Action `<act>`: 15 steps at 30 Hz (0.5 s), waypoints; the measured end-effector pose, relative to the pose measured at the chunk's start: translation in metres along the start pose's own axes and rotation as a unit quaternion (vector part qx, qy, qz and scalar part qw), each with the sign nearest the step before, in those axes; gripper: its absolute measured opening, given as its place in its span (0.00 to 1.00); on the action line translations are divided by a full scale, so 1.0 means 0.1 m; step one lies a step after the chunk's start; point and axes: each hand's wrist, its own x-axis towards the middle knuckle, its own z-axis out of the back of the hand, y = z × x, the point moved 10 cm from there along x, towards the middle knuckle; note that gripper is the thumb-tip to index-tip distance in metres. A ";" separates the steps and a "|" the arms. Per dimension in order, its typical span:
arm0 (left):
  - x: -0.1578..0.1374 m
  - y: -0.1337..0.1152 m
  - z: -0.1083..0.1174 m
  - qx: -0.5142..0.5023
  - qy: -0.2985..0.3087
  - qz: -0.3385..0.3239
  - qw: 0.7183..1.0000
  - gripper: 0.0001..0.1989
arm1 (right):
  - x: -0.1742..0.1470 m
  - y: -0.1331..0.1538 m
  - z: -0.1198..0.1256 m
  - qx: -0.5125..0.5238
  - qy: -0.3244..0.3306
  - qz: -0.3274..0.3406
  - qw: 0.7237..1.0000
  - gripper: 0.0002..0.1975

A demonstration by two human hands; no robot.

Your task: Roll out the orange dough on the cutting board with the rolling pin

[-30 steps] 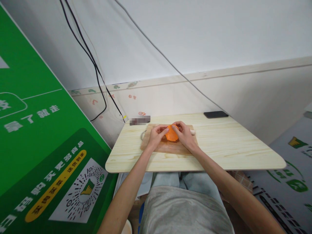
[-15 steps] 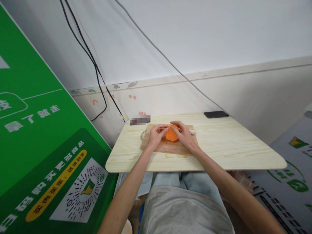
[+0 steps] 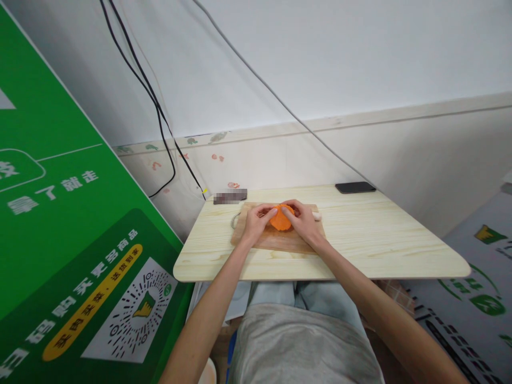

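An orange round (image 3: pixel 281 218), flattened with an uneven edge and looking like dough, is held tilted up between my two hands over a wooden cutting board (image 3: pixel 276 242). My left hand (image 3: pixel 259 220) grips its left side, thumb on the near face and fingers behind. On the opposite side my right hand (image 3: pixel 301 218) is closed the same way, with its thumb pressed onto the round and its fingers curled over the back. Beyond the right hand pokes the pale end of a handle-like thing (image 3: pixel 317 216); the hand hides the rest. A metal ring handle (image 3: pixel 235 221) shows at the board's left edge.
The light wooden table (image 3: pixel 380 240) stands against the wall. A black phone (image 3: pixel 355 188) lies at its back right, and a blurred-out dark object (image 3: pixel 230 197) at its back left. Cables (image 3: pixel 160 112) hang at the wall. A green panel (image 3: pixel 80 213) rises on the left.
The orange round has shifted very slightly in my fingers, its lower edge now a bit higher. My right fingers have moved slightly; both hands still hold it over the board.
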 end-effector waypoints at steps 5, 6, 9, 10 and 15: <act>0.00 0.00 -0.01 0.004 0.003 -0.002 1.000 0.15 | -0.01 -0.01 0.00 0.001 0.007 -0.001 1.000 0.18; 0.00 0.01 -0.01 0.003 0.005 0.000 1.000 0.15 | -0.01 -0.02 -0.01 0.004 0.013 -0.003 1.000 0.18; 0.00 0.04 -0.02 -0.003 0.019 0.002 1.000 0.15 | 0.00 -0.04 -0.04 0.004 0.029 -0.005 1.000 0.18; 0.00 0.04 -0.03 -0.005 0.025 0.001 1.000 0.14 | 0.00 -0.04 -0.05 0.001 0.033 -0.005 0.999 0.18; -0.01 0.01 -0.05 0.005 0.044 -0.009 0.999 0.14 | 0.01 -0.03 -0.07 -0.025 0.047 0.005 0.999 0.16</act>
